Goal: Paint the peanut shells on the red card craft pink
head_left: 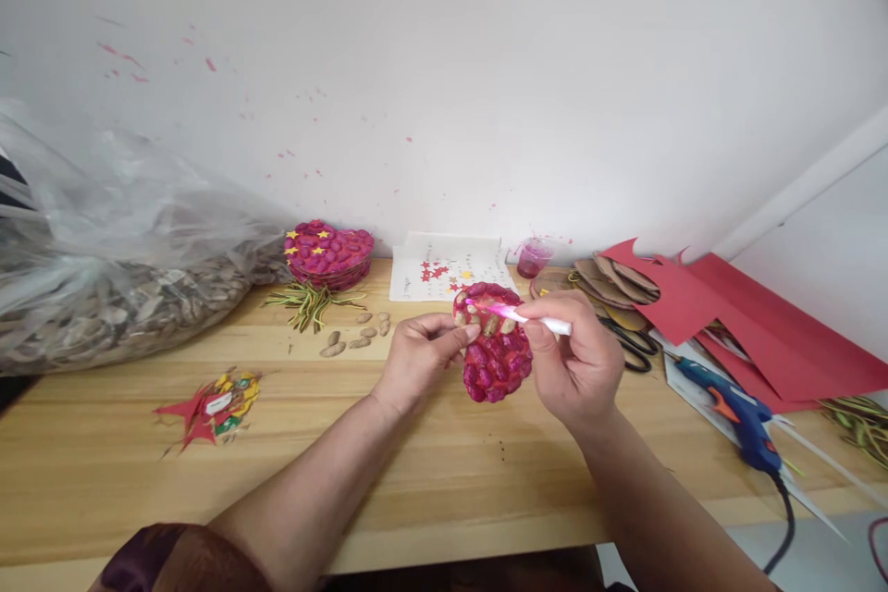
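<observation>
Apparently for steadiness, the left hand (425,351) tightly pinches a rounded, red-and-magenta nut-studded panel (496,365) while the right hand (579,356) pinches a slim white brush (511,312) over it.

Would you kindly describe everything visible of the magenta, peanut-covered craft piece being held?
The magenta, peanut-covered craft piece has a rounded, partly hidden outline. Peanuts cover its red backing: most shiny magenta, several tan across the upper half. It is held above the pale wooden table, lumpy side toward the camera. The left hand grips its left edge; the pink-tipped white brush in the right hand appears to touch its upper part.
</observation>
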A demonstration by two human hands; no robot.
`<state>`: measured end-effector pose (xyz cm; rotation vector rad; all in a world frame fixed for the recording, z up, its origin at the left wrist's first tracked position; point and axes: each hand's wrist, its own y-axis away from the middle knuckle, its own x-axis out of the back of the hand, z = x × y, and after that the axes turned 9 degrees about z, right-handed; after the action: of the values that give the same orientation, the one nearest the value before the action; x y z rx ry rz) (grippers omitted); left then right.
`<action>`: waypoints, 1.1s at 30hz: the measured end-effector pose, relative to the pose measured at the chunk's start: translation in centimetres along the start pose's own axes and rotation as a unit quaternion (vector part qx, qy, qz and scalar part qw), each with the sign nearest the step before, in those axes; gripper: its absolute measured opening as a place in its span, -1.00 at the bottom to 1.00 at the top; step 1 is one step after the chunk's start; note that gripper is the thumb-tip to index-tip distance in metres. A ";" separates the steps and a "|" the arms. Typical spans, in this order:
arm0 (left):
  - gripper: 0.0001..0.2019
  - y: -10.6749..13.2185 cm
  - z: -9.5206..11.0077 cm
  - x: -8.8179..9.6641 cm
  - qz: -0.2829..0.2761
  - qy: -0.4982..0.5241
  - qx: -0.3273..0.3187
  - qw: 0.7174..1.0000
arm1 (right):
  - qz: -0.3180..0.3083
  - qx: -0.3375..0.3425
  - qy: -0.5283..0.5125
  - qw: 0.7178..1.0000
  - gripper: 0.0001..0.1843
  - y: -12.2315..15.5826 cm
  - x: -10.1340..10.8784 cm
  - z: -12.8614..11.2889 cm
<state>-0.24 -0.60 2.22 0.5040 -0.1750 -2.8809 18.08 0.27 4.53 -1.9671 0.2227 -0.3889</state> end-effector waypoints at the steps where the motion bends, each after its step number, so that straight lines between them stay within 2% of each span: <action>1: -0.65 0.0 0.0 0.0 0.000 0.004 0.005 1.000 | -0.003 0.007 0.000 1.000 -0.77 0.0 0.0 0.0; 9: -0.66 0.1 -0.2 0.0 -0.005 0.013 0.010 1.000 | 0.008 -0.001 0.017 1.000 -0.77 0.0 0.0 0.1; 24: -0.62 -0.1 -0.3 0.1 -0.010 -0.018 -0.021 1.000 | 0.002 0.011 0.008 1.000 -0.75 0.0 0.0 -0.2; 28: -0.66 -0.3 -0.6 0.3 -0.010 -0.027 -0.034 0.999 | 0.005 0.002 0.009 1.000 -0.75 -0.1 0.1 -0.1; 33: -0.66 -0.4 -0.7 0.5 -0.001 -0.054 -0.070 0.996 | -0.009 0.027 0.010 1.000 -0.74 -0.2 0.0 -0.4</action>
<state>-0.51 -0.34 1.39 0.3223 0.0115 -2.8965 17.89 -0.02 4.86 -1.9147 0.2057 -0.4221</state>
